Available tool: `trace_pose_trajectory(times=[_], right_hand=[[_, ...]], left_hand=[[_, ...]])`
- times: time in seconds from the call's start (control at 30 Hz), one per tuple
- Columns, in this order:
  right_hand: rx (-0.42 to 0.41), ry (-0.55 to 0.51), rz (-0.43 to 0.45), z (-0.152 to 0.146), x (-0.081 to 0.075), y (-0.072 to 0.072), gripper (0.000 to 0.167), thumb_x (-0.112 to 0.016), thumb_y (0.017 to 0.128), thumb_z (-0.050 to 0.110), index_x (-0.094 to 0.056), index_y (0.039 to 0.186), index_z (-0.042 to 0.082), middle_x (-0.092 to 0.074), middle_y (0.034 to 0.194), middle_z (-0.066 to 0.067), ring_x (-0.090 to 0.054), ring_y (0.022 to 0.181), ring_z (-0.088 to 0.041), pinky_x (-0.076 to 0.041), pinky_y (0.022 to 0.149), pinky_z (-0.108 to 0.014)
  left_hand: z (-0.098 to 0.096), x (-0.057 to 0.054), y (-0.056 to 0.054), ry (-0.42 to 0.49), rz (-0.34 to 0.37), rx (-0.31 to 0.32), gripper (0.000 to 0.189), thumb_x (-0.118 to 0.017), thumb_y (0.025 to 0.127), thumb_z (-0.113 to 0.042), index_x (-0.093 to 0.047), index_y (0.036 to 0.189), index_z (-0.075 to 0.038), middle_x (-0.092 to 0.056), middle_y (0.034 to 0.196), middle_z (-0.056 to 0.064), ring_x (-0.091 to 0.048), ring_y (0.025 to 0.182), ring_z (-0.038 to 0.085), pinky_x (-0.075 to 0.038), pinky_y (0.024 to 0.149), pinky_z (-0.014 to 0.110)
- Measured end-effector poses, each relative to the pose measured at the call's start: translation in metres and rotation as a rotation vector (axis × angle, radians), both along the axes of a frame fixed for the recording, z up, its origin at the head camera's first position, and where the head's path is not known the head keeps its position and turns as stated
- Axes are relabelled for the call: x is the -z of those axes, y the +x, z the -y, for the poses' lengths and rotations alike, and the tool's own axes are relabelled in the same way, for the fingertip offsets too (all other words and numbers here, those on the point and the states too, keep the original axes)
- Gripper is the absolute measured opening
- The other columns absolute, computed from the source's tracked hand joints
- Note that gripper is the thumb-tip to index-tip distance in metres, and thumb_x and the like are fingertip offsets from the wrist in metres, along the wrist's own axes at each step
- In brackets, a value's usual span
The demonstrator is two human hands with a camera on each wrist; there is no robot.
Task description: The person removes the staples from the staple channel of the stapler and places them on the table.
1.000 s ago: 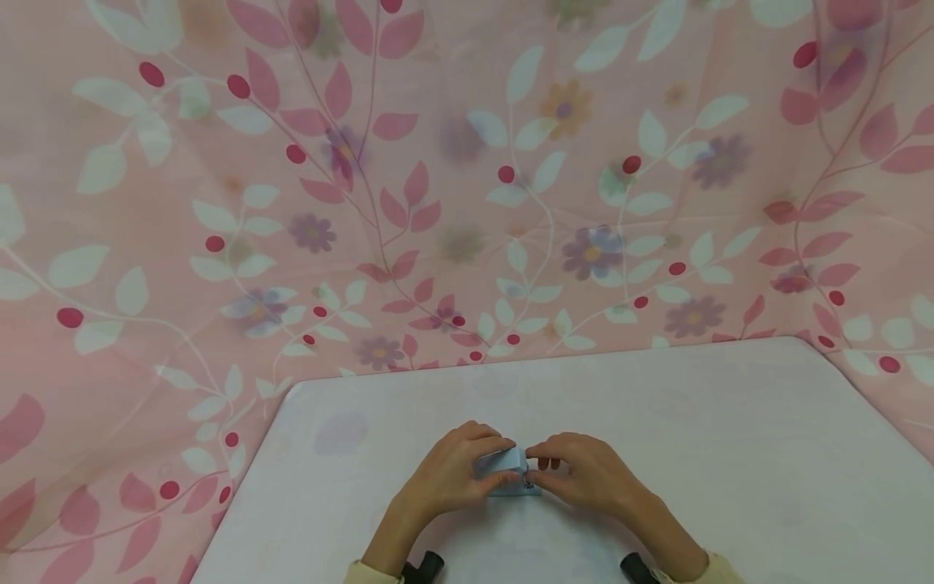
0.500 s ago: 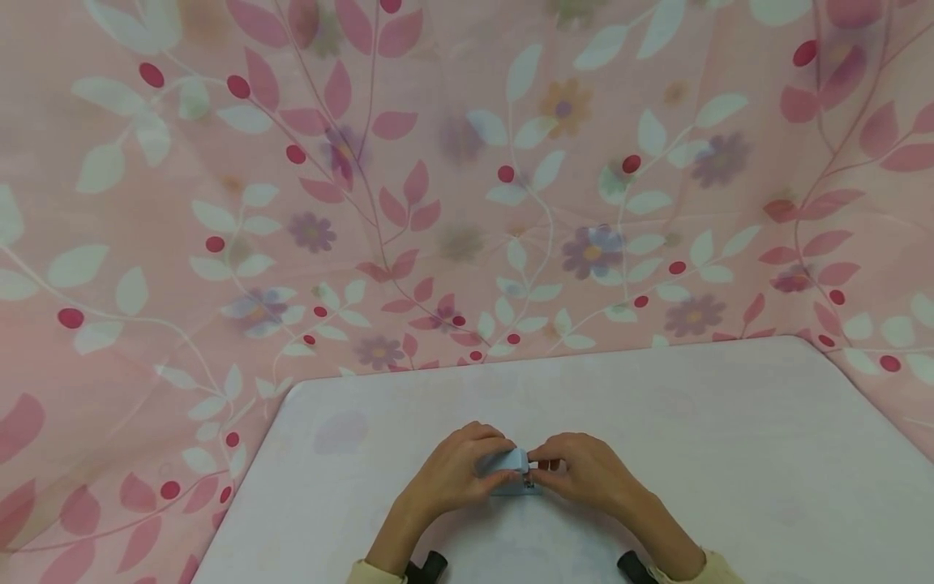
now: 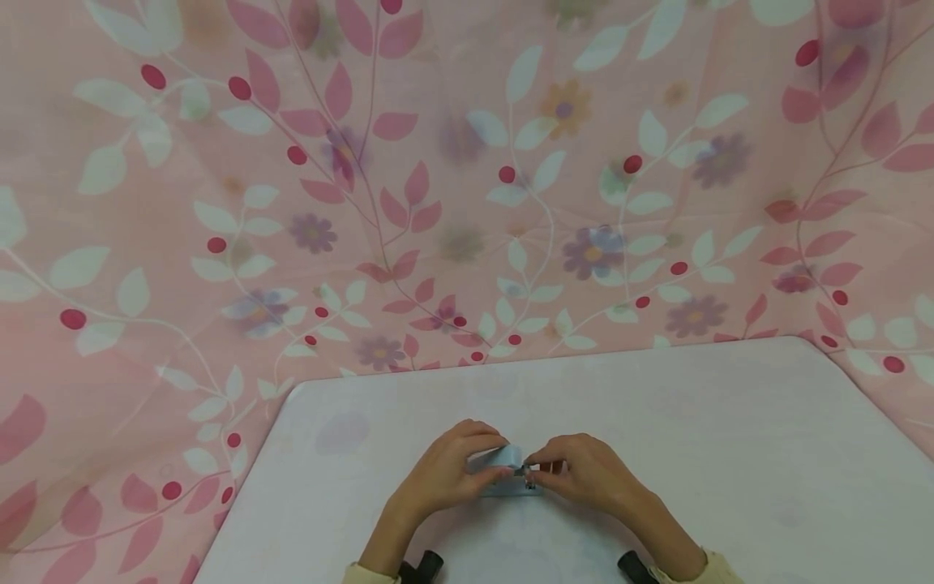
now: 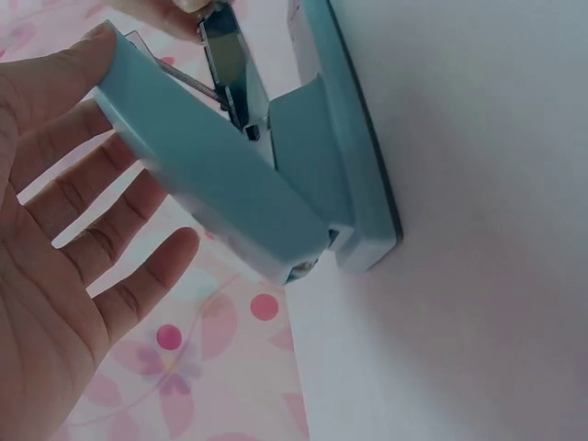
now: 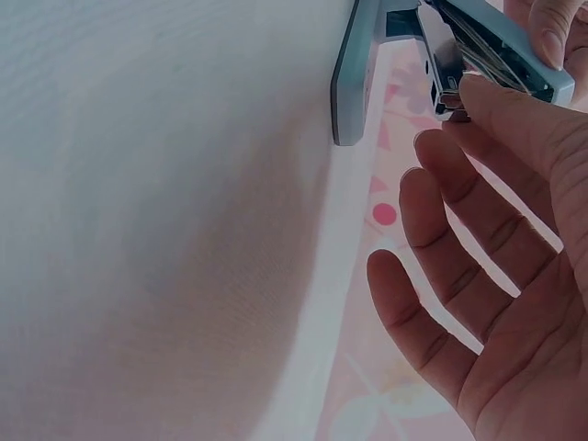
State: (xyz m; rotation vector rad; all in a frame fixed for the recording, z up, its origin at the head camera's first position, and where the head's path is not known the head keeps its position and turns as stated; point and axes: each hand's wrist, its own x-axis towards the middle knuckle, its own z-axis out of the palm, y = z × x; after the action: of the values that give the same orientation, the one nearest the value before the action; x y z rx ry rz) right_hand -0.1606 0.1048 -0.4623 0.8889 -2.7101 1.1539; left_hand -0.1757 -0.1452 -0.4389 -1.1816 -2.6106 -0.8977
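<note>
A light blue stapler (image 3: 508, 459) stands on the table with its top cover swung up. My left hand (image 3: 452, 465) holds the raised end of the cover (image 4: 197, 161), the thumb over its edge and the other fingers behind. Between cover and base the metal staple magazine (image 4: 230, 64) is exposed, with a thin spring rod (image 4: 188, 83) running beside it. At the magazine's front end, my right hand (image 5: 505, 266) pinches the metal tip (image 5: 452, 103) between thumb and index finger; its other fingers are loosely bent. Whether staples lie inside cannot be made out.
The white-covered table (image 3: 657, 414) spreads out around the stapler. Behind it hangs a pink cloth (image 3: 467, 203) with leaves and flowers. Dark wrist camera mounts (image 3: 426, 565) sit below both wrists.
The stapler's cover has lifted away from the metal magazine, baring it. My left hand has shifted slightly up and left with the cover. The right hand stays almost in place at the front end.
</note>
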Motion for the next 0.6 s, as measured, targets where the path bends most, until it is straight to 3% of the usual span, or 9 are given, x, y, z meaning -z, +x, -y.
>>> trace_pose_trajectory(times=[0.6], right_hand=[[0.007, 0.049, 0.001, 0.000, -0.002, -0.001, 0.016, -0.080, 0.083, 0.028, -0.081, 0.098, 0.019, -0.065, 0.080, 0.022, -0.050, 0.064, 0.003, -0.044, 0.055, -0.021]], left_hand=[[0.025, -0.001, -0.005, 0.229, 0.151, 0.029, 0.029, -0.078, 0.086, -0.034, -0.074, 0.111, -0.019, -0.065, 0.111, -0.011, -0.059, 0.106, 0.012, -0.052, 0.091, 0.036]])
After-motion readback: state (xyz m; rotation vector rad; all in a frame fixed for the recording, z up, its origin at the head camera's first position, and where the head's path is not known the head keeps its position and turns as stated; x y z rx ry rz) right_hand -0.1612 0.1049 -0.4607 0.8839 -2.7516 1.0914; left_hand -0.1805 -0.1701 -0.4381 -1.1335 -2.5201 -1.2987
